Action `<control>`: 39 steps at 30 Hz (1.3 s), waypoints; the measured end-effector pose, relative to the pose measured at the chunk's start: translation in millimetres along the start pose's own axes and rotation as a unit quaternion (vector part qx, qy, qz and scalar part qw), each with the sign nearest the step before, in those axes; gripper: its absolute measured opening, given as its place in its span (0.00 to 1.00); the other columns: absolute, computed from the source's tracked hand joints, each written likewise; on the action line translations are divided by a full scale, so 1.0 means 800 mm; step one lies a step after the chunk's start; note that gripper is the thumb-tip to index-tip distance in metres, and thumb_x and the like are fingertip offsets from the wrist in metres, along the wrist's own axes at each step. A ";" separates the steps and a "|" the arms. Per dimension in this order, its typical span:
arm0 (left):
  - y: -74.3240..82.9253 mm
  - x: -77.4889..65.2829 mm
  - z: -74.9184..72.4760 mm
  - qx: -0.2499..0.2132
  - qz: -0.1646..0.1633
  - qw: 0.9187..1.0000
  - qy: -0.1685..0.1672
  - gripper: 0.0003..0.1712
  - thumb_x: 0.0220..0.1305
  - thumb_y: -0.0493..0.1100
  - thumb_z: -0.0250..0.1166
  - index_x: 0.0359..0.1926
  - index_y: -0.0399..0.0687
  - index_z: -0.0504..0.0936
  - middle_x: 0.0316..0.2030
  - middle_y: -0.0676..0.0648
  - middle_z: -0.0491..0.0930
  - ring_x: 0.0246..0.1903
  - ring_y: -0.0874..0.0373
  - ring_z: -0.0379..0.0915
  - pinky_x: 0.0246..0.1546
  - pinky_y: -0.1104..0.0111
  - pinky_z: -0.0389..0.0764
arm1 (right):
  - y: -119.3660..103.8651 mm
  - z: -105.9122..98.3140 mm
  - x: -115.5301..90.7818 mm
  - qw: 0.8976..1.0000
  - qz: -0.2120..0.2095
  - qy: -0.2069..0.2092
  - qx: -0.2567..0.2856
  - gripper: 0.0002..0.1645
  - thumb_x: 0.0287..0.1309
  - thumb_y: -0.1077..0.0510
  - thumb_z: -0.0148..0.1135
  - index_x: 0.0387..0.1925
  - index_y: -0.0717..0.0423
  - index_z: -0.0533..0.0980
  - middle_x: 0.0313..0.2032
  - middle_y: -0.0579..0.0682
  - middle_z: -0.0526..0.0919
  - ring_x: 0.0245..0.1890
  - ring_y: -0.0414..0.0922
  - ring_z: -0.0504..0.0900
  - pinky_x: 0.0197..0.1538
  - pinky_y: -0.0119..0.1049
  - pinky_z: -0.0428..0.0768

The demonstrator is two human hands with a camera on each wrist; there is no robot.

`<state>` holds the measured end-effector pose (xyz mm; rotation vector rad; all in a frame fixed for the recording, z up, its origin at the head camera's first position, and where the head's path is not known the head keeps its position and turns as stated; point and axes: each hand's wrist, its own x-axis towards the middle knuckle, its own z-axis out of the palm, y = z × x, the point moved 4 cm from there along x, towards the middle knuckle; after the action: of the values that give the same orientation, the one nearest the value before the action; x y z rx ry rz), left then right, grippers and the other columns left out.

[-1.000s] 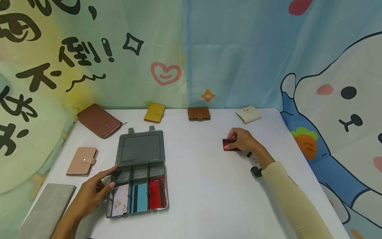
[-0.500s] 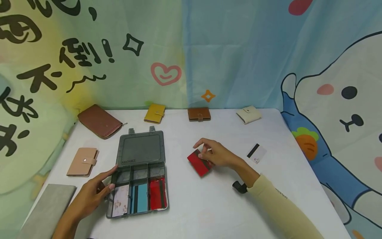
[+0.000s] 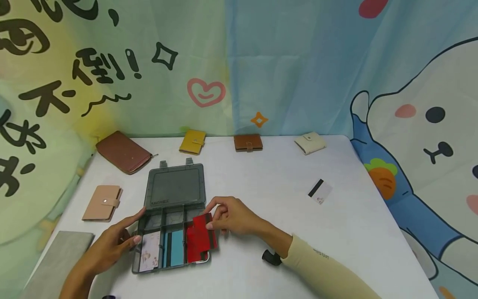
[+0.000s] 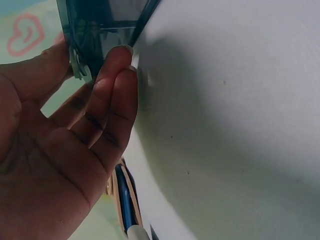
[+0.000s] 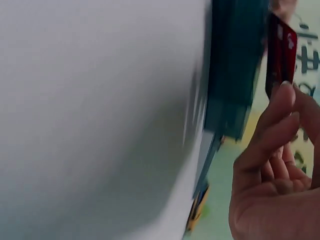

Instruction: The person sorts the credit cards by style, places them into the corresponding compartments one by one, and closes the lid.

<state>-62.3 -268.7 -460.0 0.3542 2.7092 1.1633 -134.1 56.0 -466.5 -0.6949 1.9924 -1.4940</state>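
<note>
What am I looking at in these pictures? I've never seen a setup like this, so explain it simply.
There is no machine here: each grip is a person's bare hand. The wide picture comes from a camera on the person's head; the two close ones, from a camera on each wrist. On the white table sits an open, divided box with cards in it. Wallets lie along the back and left, and a pale card with a black stripe lies at the right. The left grip holds the box's left edge, while the right grip pinches a red card over the box's right side.
</note>
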 end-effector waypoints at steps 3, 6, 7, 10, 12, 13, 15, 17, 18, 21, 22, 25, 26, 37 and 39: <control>0.002 -0.001 0.001 -0.001 0.000 1.000 0.002 0.41 0.66 0.38 0.66 0.77 0.53 0.60 0.29 0.50 0.67 0.22 0.68 0.63 0.21 0.71 0.67 | -0.007 0.017 0.003 0.997 -0.010 0.023 -0.070 0.20 0.54 0.56 0.75 0.48 0.47 0.78 0.25 0.40 0.85 0.18 0.52 0.80 0.26 0.33 0.77; 0.003 -0.001 0.001 -0.003 -0.003 1.000 0.004 0.41 0.66 0.38 0.66 0.77 0.53 0.59 0.28 0.50 0.67 0.21 0.68 0.63 0.21 0.71 0.67 | -0.014 0.029 0.006 0.987 -0.021 0.052 -0.153 0.19 0.52 0.53 0.77 0.46 0.44 0.79 0.23 0.34 0.82 0.18 0.38 0.77 0.31 0.29 0.75; 0.003 -0.001 0.001 -0.003 -0.004 1.000 0.003 0.41 0.66 0.38 0.66 0.77 0.53 0.59 0.28 0.50 0.67 0.21 0.68 0.63 0.21 0.71 0.67 | -0.016 0.033 0.007 0.981 -0.026 0.060 -0.182 0.18 0.52 0.51 0.77 0.44 0.43 0.80 0.22 0.33 0.80 0.20 0.34 0.76 0.34 0.28 0.74; 0.004 -0.002 0.002 -0.002 -0.006 1.000 0.005 0.42 0.66 0.38 0.66 0.77 0.53 0.59 0.26 0.51 0.67 0.21 0.68 0.63 0.20 0.71 0.67 | -0.020 0.043 0.009 0.960 -0.037 0.070 -0.267 0.16 0.50 0.47 0.78 0.41 0.41 0.83 0.23 0.34 0.77 0.26 0.29 0.72 0.36 0.26 0.71; 0.004 -0.002 0.002 -0.003 -0.006 1.000 0.006 0.42 0.66 0.38 0.66 0.77 0.52 0.59 0.25 0.51 0.66 0.20 0.69 0.62 0.20 0.71 0.67 | -0.020 0.047 0.010 0.947 -0.042 0.070 -0.311 0.15 0.50 0.43 0.77 0.39 0.41 0.85 0.25 0.36 0.75 0.27 0.28 0.70 0.34 0.25 0.69; 0.004 -0.002 0.003 -0.003 -0.005 1.000 0.006 0.41 0.66 0.37 0.66 0.77 0.52 0.59 0.25 0.52 0.66 0.20 0.69 0.62 0.20 0.71 0.67 | -0.020 0.048 0.010 0.942 -0.044 0.068 -0.327 0.16 0.50 0.42 0.77 0.39 0.40 0.86 0.26 0.36 0.75 0.28 0.29 0.69 0.32 0.25 0.68; 0.004 -0.002 0.003 -0.004 -0.004 1.000 0.006 0.41 0.66 0.37 0.66 0.77 0.51 0.60 0.23 0.52 0.66 0.20 0.69 0.62 0.20 0.71 0.67 | -0.018 0.046 0.008 0.938 -0.049 0.061 -0.338 0.17 0.50 0.40 0.76 0.40 0.39 0.86 0.29 0.37 0.75 0.28 0.29 0.68 0.30 0.25 0.67; 0.003 -0.002 0.003 -0.004 -0.008 1.000 0.005 0.41 0.66 0.38 0.66 0.77 0.51 0.60 0.22 0.53 0.65 0.20 0.69 0.61 0.20 0.71 0.67 | -0.016 0.039 0.005 0.946 -0.048 0.051 -0.317 0.19 0.50 0.41 0.76 0.44 0.39 0.85 0.31 0.39 0.76 0.29 0.30 0.69 0.30 0.25 0.68; 0.002 -0.003 0.003 -0.005 -0.008 1.000 0.004 0.41 0.66 0.38 0.66 0.77 0.51 0.60 0.22 0.53 0.65 0.20 0.69 0.62 0.20 0.71 0.67 | -0.015 0.034 0.003 0.952 -0.049 0.046 -0.299 0.20 0.50 0.42 0.77 0.45 0.40 0.85 0.33 0.40 0.78 0.29 0.32 0.71 0.31 0.26 0.70; 0.000 -0.003 0.003 -0.006 -0.009 1.000 0.003 0.41 0.66 0.39 0.66 0.77 0.53 0.59 0.22 0.53 0.65 0.20 0.69 0.61 0.20 0.71 0.67 | -0.007 0.010 -0.005 0.971 -0.043 0.023 -0.234 0.25 0.50 0.44 0.77 0.50 0.42 0.83 0.36 0.44 0.81 0.31 0.38 0.76 0.34 0.27 0.74; 0.000 -0.003 0.003 -0.007 -0.010 1.000 0.002 0.41 0.66 0.39 0.66 0.77 0.53 0.59 0.23 0.53 0.65 0.20 0.69 0.61 0.20 0.71 0.67 | -0.005 0.000 -0.009 0.977 -0.035 0.017 -0.212 0.26 0.50 0.45 0.78 0.51 0.43 0.82 0.37 0.45 0.82 0.32 0.41 0.78 0.35 0.28 0.75; -0.002 -0.002 0.003 -0.009 -0.018 1.000 -0.002 0.42 0.67 0.40 0.65 0.77 0.56 0.58 0.24 0.52 0.66 0.20 0.68 0.62 0.20 0.71 0.67 | 0.006 -0.033 -0.022 0.986 -0.018 0.008 -0.166 0.29 0.49 0.46 0.78 0.54 0.45 0.81 0.39 0.48 0.83 0.35 0.46 0.80 0.39 0.32 0.77; -0.002 -0.002 0.002 -0.009 -0.024 1.000 -0.005 0.42 0.67 0.41 0.65 0.77 0.57 0.58 0.24 0.51 0.66 0.21 0.68 0.62 0.20 0.70 0.67 | 0.010 -0.045 -0.027 0.988 -0.011 0.009 -0.156 0.30 0.48 0.46 0.79 0.54 0.45 0.81 0.39 0.49 0.83 0.36 0.47 0.80 0.40 0.33 0.78; -0.006 0.001 0.002 -0.017 -0.039 0.999 -0.013 0.42 0.67 0.41 0.66 0.77 0.59 0.58 0.27 0.49 0.68 0.22 0.66 0.64 0.21 0.70 0.68 | 0.067 -0.198 -0.112 0.984 0.052 0.071 -0.158 0.36 0.45 0.53 0.81 0.58 0.48 0.78 0.45 0.56 0.81 0.44 0.56 0.77 0.43 0.36 0.78; -0.006 0.001 0.002 -0.017 -0.047 0.999 -0.015 0.43 0.67 0.41 0.66 0.77 0.60 0.57 0.27 0.49 0.68 0.22 0.66 0.64 0.21 0.70 0.68 | 0.076 -0.223 -0.130 0.978 0.062 0.087 -0.177 0.36 0.45 0.53 0.81 0.58 0.49 0.78 0.46 0.55 0.81 0.45 0.55 0.76 0.45 0.39 0.77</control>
<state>-63.5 -271.0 -464.7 0.2337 2.6462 1.1683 -188.1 263.9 -471.5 -0.5805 2.4230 -1.1735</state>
